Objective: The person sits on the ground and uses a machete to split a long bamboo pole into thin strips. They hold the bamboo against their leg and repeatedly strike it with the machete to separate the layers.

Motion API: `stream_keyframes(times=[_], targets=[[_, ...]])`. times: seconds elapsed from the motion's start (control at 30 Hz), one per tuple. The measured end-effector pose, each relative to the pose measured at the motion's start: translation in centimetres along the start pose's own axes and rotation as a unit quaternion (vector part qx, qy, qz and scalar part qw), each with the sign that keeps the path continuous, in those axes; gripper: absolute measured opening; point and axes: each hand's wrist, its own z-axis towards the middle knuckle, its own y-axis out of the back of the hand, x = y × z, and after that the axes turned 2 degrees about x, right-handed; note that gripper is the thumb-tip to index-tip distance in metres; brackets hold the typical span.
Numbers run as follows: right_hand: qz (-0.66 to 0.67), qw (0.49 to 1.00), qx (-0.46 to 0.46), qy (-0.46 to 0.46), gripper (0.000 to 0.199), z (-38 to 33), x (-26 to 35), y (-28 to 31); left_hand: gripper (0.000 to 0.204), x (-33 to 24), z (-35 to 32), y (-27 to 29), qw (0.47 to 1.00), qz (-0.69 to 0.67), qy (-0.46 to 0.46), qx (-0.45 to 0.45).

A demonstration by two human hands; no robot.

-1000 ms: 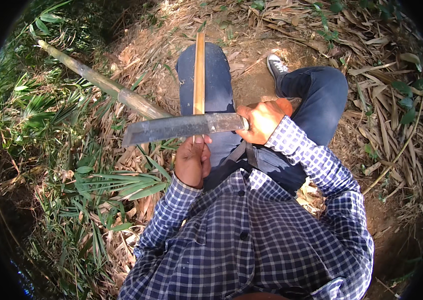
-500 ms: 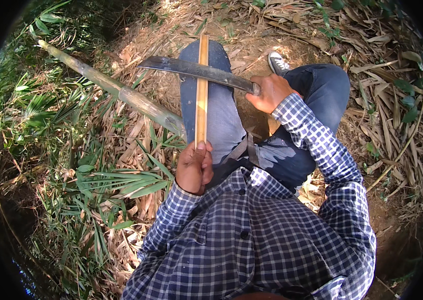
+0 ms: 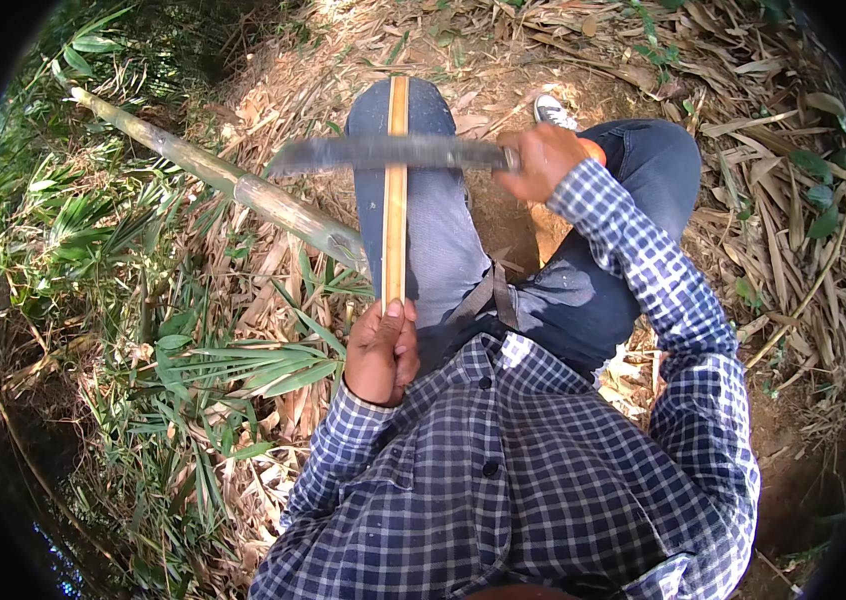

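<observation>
A pale yellow bamboo strip point(image 3: 396, 220) lies lengthwise along my left thigh, its far end at the knee. Closed around its near end is my left hand point(image 3: 381, 350), thumb on top. My right hand point(image 3: 541, 165) grips the handle of a machete point(image 3: 373, 152), and an orange bit of that handle shows past the fist. The dark blade, blurred by motion, points left and crosses over the strip near the knee. Whether blade and strip touch, I cannot tell.
A thick bamboo pole point(image 3: 243, 185) slants across the ground at the left, its near end beside my left leg. Green bamboo leaves point(image 3: 253, 368) spread left of my left hand. Dry leaf litter point(image 3: 763, 200) covers the ground at the right. My shoe point(image 3: 555, 112) shows beyond the right knee.
The machete has swung to lie more level across the strip, its tip slightly nearer me. The strip and my left hand have shifted a little left and toward me.
</observation>
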Motion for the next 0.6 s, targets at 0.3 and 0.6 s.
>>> stream_keyframes(times=[0.3, 0.6], targets=[[-0.054, 0.998, -0.019, -0.024, 0.028, 2.9, -0.4, 1.5, 0.024, 0.2, -0.4, -0.1, 1.000, -0.009, 0.005, -0.009], [-0.107, 0.965, -0.233, 0.061, 0.040, 7.9, -12.8, -1.0, 0.041, 2.6, 4.2, 1.3, 0.993, 0.073, -0.084, -0.031]])
